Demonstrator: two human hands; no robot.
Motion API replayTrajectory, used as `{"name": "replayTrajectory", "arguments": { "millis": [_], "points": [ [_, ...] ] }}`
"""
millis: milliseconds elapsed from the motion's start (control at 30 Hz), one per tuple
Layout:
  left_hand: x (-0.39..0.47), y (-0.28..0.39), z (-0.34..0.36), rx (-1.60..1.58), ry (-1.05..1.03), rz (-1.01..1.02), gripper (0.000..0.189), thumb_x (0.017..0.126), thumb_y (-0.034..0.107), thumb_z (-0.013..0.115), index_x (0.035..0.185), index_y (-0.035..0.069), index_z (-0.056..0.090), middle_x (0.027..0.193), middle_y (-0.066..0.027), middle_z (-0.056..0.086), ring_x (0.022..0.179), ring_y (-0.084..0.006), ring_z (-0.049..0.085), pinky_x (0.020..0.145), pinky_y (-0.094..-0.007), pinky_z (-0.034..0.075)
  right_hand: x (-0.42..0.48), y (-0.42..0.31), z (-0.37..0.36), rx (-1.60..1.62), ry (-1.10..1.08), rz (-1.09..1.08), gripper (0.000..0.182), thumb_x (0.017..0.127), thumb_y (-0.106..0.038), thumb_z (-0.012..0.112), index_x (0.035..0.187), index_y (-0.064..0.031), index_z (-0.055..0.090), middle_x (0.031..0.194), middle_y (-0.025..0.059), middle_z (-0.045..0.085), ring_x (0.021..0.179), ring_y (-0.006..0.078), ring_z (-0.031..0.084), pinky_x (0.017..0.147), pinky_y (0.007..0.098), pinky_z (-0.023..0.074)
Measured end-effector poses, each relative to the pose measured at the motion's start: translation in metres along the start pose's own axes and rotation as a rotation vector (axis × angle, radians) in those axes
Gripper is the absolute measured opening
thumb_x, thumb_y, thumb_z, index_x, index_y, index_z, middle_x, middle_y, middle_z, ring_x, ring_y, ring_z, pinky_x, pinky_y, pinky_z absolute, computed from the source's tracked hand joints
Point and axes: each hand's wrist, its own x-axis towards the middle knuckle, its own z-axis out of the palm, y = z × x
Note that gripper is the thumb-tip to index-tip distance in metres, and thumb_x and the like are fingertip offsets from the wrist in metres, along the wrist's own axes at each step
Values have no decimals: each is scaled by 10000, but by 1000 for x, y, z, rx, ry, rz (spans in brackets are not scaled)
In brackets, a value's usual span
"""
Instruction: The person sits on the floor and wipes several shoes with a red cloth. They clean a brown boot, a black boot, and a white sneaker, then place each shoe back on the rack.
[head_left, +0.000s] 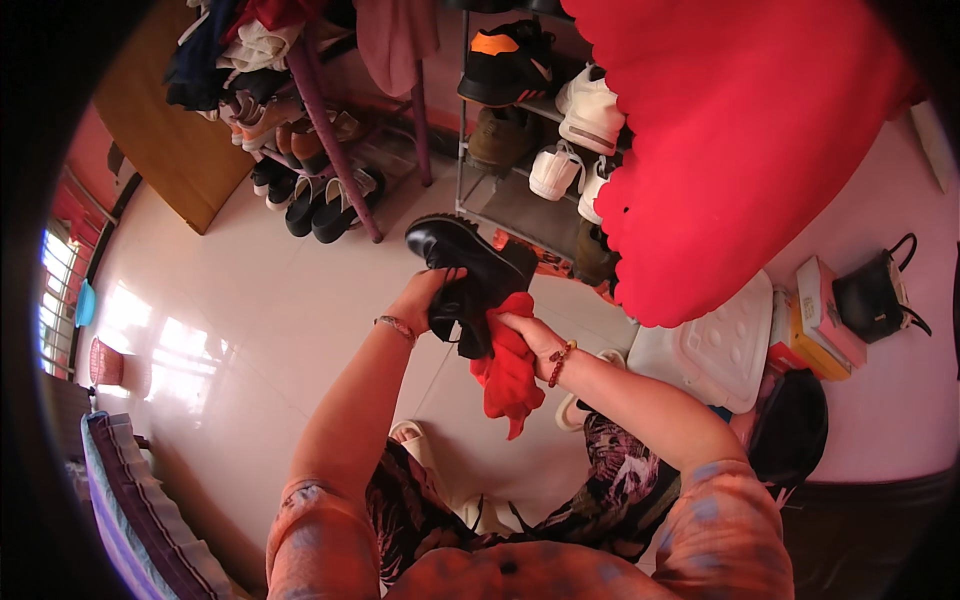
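A black leather lace-up boot (480, 259) is held up above the tiled floor, tilted with its toe to the upper left and its ridged sole facing away from me. My left hand (431, 296) grips it around the laced front. In my right hand (531, 337) is a bunched red cloth (510, 379), pressed against the boot's shaft near the heel. The cloth's loose end hangs down below my fingers. Part of the boot's shaft is covered by the cloth, and the fingers of my right hand are partly hidden.
A metal shoe rack (525, 214) with several shoes stands ahead, partly covered by a hanging red fabric (735, 150). Shoes and clothes fill a purple-legged stand (322, 112). A white lidded plastic box (720, 345) is at right, beside shoe boxes (821, 319) and a black handbag (870, 300).
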Motion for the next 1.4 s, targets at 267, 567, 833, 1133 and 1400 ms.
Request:
{"name": "replayTrajectory", "arguments": {
  "millis": [267,567,833,1133,1400],
  "points": [
    [75,20,47,55,-188,-121,225,862,265,729,964,70,682,829,-59,718,690,-184,687,640,-309,567,29,-19,-28,168,263,-226,343,1000,-335,568,1237,-90,602,1193,70,676,1099,219,641,1002,399,509],
    [180,21,75,44,-210,-97,199,903,309,646,925,117,694,827,11,707,698,-148,657,639,-299,533,87,-55,-75,361,214,-371,380,1012,-376,533,1258,-91,589,1208,56,660,1138,222,620,1017,393,502],
    [289,34,88,57,-332,-19,324,969,362,555,1042,88,713,909,-36,736,733,-183,672,665,-305,546,128,-83,-82,374,54,-574,436,1012,-463,506,1301,-140,554,1283,38,611,1185,232,585,1035,423,479],
    [306,52,103,624,-238,134,353,996,307,544,1227,66,659,1117,-105,689,945,-230,657,818,-341,539,173,-85,-92,701,-199,-575,391,1053,-406,441,1318,-125,501,1289,49,571,1217,234,532,1055,409,448],
    [289,53,90,49,-469,51,349,1019,273,522,1237,21,628,1208,-108,676,1072,-228,651,958,-352,530,195,-101,-134,1527,-906,-265,240,1012,-347,505,1131,-146,558,1084,23,614,1036,184,571,890,336,470]
  ]
}}
